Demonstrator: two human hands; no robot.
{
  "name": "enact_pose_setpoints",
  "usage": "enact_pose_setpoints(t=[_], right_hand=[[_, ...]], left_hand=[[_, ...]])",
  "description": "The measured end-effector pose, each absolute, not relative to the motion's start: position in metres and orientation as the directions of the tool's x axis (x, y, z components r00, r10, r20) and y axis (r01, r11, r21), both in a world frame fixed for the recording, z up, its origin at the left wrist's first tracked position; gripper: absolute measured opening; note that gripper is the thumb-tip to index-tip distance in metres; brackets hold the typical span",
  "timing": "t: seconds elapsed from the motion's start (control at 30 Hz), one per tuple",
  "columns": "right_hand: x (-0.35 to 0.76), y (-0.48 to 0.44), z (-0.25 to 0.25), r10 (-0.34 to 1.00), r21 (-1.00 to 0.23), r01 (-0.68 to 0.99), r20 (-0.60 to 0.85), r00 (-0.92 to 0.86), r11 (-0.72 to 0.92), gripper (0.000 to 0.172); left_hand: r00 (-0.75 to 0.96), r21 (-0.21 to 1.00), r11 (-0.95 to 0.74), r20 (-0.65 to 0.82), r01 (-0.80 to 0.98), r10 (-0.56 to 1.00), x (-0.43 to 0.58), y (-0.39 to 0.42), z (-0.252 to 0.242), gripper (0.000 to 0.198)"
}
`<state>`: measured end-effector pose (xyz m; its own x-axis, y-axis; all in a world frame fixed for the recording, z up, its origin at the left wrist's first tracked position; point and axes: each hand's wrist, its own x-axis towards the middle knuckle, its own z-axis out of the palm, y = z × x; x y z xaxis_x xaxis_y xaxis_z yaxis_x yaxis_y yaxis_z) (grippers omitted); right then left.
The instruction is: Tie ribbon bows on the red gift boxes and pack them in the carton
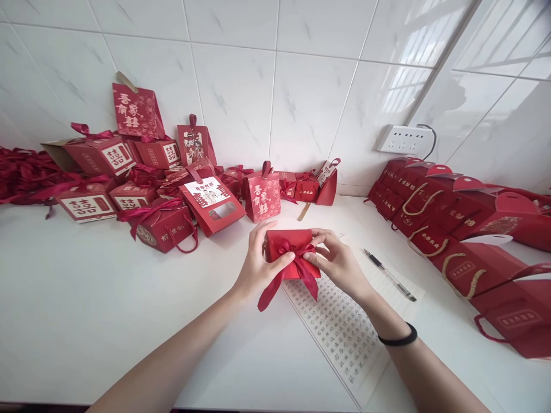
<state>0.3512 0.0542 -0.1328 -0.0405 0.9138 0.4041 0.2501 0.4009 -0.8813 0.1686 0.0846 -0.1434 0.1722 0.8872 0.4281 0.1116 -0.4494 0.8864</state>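
Observation:
Between my two hands is a small red gift box (275,240) with a dark red ribbon (307,279) tied in a bow on its front. My left hand (257,265) grips the box's left side, its thumb pressed on the ribbon near the knot. On the right side, my right hand (340,265) has its fingers curled at the box edge and its thumb at the bow's right loop. Both ribbon tails hang down toward me. Under the box lies a handwritten sheet of paper (344,330). The fingers behind the box are partly hidden.
Several red gift boxes (172,226) with ribbons crowd along the tiled wall at the left and middle. Rows of red boxes with rope handles (462,269) line the right side. A pen (390,274) lies by the paper. A white power strip (404,139) is on the wall.

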Motion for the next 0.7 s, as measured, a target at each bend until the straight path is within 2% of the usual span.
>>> enact_pose_setpoints(t=[0.1, 0.23, 0.3, 0.7], right_hand=[[0.349, 0.055, -0.135, 0.914, -0.889, 0.222, 0.406, -0.020, 0.400, 0.031], [0.348, 0.054, -0.135, 0.919, -0.904, 0.177, 0.393, -0.007, 0.388, 0.031], [0.349, 0.054, -0.133, 0.933, -0.920, 0.158, 0.361, -0.011, 0.358, 0.031], [0.349, 0.053, -0.129, 0.972, -0.971, -0.024, 0.237, 0.013, 0.237, 0.032]], left_hand=[[0.158, 0.859, -0.485, 0.463, 0.162, 0.872, 0.167, 0.085, -0.145, 0.048], [0.142, 0.837, -0.509, 0.489, 0.201, 0.861, 0.167, 0.082, -0.142, 0.020], [0.133, 0.836, -0.511, 0.494, 0.201, 0.859, 0.168, 0.080, -0.140, 0.013], [0.085, 0.834, -0.502, 0.496, 0.229, 0.864, 0.172, 0.074, -0.139, 0.016]])
